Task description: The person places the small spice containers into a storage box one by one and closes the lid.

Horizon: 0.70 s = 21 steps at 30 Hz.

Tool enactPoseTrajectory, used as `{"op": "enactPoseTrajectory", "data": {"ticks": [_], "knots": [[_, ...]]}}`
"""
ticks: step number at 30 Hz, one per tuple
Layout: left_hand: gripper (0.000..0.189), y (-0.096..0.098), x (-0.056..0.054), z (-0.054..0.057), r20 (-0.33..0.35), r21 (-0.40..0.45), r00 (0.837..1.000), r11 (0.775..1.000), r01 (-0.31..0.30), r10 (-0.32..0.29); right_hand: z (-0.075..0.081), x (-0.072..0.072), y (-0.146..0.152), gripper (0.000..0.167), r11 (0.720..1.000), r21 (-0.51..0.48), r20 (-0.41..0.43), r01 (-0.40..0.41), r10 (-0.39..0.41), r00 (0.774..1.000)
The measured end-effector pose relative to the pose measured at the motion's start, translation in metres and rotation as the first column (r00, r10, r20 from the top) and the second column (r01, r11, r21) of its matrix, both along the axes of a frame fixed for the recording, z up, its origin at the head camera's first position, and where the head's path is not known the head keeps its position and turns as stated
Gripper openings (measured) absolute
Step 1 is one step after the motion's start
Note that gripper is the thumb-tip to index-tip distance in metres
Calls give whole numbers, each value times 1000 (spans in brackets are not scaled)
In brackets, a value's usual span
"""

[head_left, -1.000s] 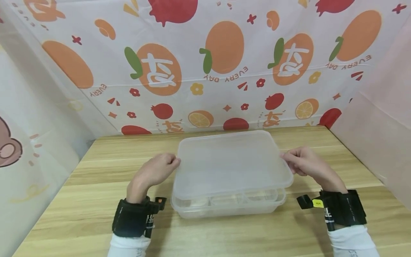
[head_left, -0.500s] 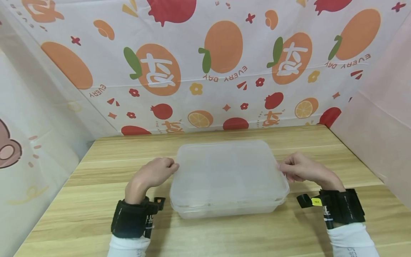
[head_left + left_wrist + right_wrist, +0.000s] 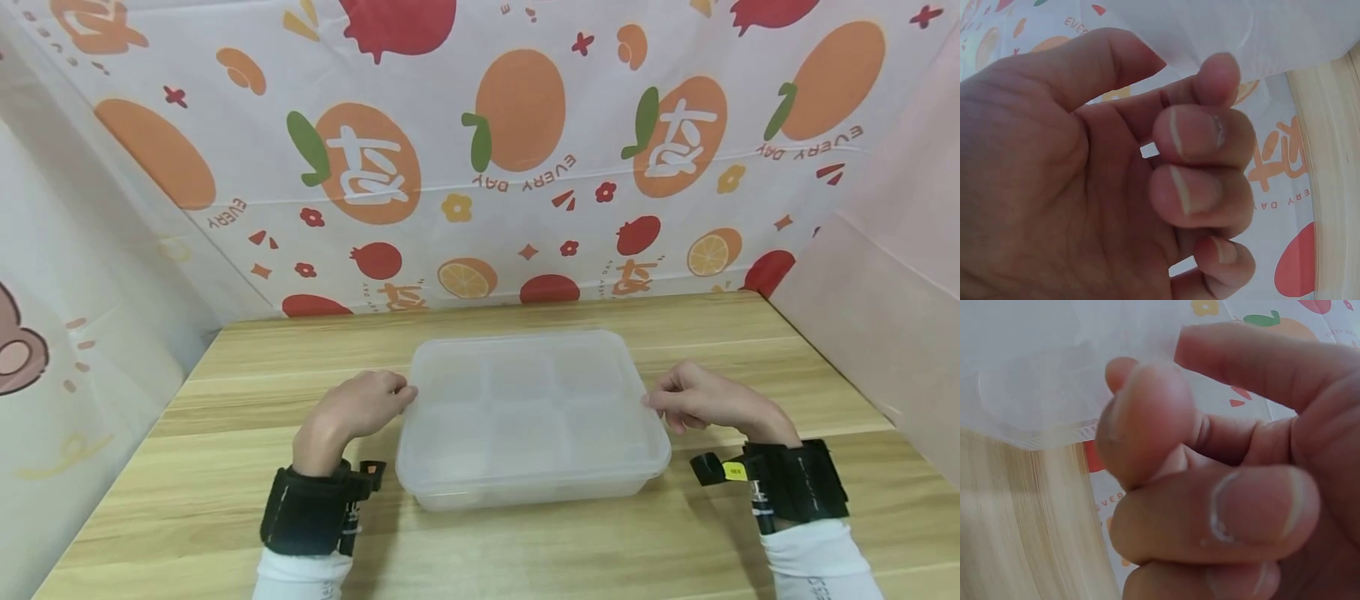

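Note:
A translucent plastic lid (image 3: pixel 525 433) lies flat over a shallow clear container (image 3: pixel 532 496) in the middle of the table. The outlines of several compartments show through it. At the left edge, my left hand (image 3: pixel 360 408) pinches the lid's rim between thumb and forefinger, the other fingers curled beneath. My right hand (image 3: pixel 708 404) pinches the rim at the right edge the same way. In the left wrist view the lid (image 3: pixel 1272 31) runs up to the thumb and forefinger tips. The right wrist view shows the container's corner (image 3: pixel 1029 394) beside the curled fingers.
The wooden table (image 3: pixel 540 558) extends around the container on all sides. Behind it hangs a fruit-printed cloth (image 3: pixel 525 208), with a pale cloth (image 3: pixel 82 333) at the left and a pinkish one (image 3: pixel 892 300) at the right. Both wrists wear black straps (image 3: pixel 303 512) with small cameras.
Both hands have lowered the lid from a raised tilt until it lies level on the container. The gap at the front has closed. The container has stayed in place.

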<state>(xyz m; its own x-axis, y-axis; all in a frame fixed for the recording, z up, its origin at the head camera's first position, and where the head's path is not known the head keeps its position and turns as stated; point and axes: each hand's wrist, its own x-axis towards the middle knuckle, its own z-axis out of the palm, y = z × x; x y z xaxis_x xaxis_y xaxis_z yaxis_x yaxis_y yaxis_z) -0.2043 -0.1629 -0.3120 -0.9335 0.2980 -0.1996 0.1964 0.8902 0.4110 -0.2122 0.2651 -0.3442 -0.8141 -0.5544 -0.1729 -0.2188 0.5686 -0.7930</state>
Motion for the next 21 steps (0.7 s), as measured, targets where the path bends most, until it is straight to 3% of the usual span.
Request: {"op": "enactPoseTrajectory", "data": {"ticks": [21], "knots": [[34,-1,-3,-1,31,5,1000,1000,4,-4,3,2,-2,33,1000,-7,25,-20,20,999]]}}
